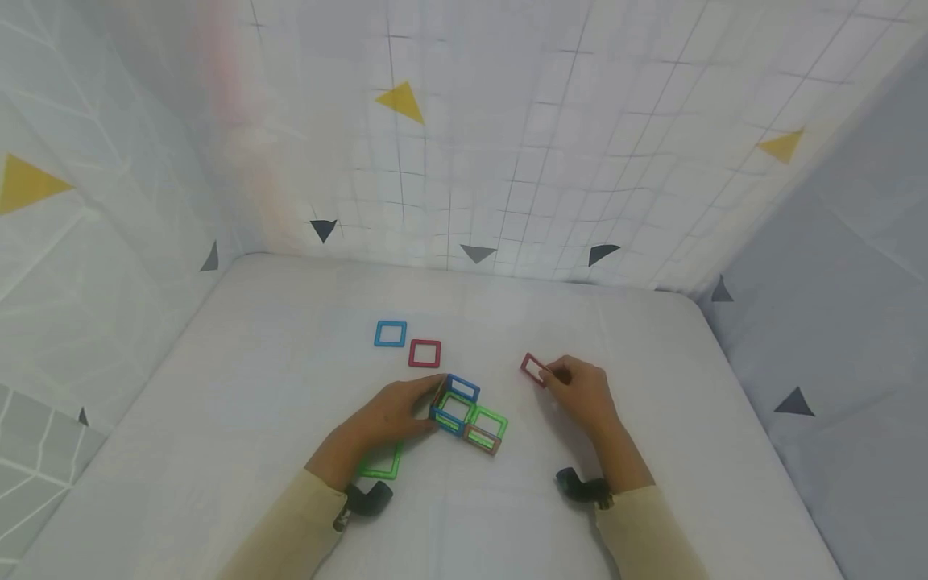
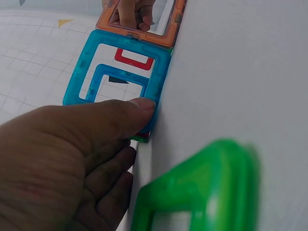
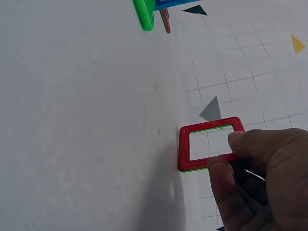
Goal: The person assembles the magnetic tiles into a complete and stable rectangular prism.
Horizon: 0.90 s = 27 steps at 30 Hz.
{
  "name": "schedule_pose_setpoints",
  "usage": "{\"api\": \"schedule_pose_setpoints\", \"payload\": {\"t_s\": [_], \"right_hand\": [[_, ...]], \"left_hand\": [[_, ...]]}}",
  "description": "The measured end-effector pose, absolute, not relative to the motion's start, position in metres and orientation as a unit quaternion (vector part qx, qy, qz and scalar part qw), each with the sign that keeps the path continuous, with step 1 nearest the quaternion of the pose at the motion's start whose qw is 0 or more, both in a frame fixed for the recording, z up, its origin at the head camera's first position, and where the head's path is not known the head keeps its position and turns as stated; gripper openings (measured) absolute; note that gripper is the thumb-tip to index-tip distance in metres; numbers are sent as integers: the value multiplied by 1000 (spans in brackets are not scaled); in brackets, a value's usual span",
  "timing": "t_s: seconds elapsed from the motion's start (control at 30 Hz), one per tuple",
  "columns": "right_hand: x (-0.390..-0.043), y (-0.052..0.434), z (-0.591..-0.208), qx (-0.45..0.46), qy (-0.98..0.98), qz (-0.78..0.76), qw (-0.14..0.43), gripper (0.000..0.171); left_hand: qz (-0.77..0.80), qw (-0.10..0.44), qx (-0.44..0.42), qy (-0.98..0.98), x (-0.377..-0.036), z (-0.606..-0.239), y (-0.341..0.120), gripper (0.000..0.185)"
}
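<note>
A small structure of square magnetic tiles [image 1: 467,415] stands in the middle of the white surface, built from blue, green and brown frames. My left hand [image 1: 429,407] holds its left side. In the left wrist view the thumb [image 2: 137,107] presses the edge of an upright blue tile [image 2: 86,72], with the curled fingers just below. My right hand [image 1: 554,374] is to the right of the structure and pinches a red square tile [image 1: 535,369] that stands tilted on the surface. The right wrist view shows this red tile [image 3: 185,149] between the thumb and a finger.
A light blue square tile [image 1: 390,333] and a red square tile [image 1: 424,353] lie flat behind the structure. A green tile [image 1: 380,465] lies under my left wrist. Patterned fabric walls [image 1: 464,161] close in the white surface [image 1: 254,387] on three sides.
</note>
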State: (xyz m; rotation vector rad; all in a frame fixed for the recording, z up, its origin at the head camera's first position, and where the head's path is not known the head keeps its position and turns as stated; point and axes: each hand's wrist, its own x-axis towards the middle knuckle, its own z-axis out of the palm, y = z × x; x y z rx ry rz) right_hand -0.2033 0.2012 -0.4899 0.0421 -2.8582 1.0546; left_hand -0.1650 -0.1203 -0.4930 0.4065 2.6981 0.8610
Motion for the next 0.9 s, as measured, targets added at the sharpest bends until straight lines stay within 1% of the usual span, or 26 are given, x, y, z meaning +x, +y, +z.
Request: {"api": "schedule_pose_setpoints", "payload": {"t_s": [0.5,0.73,0.9], "right_hand": [[-191,197,-489,38,-940,336,43,11],[-186,193,-489,59,-938,337,55,9],[-182,189,-487,62,-935,345,53,8]], "left_hand": [[299,141,145,933,-165,-494,-121,79],[297,139,145,933,-165,-493,-121,78],[297,138,138,935,-165,-494,-121,78]]}}
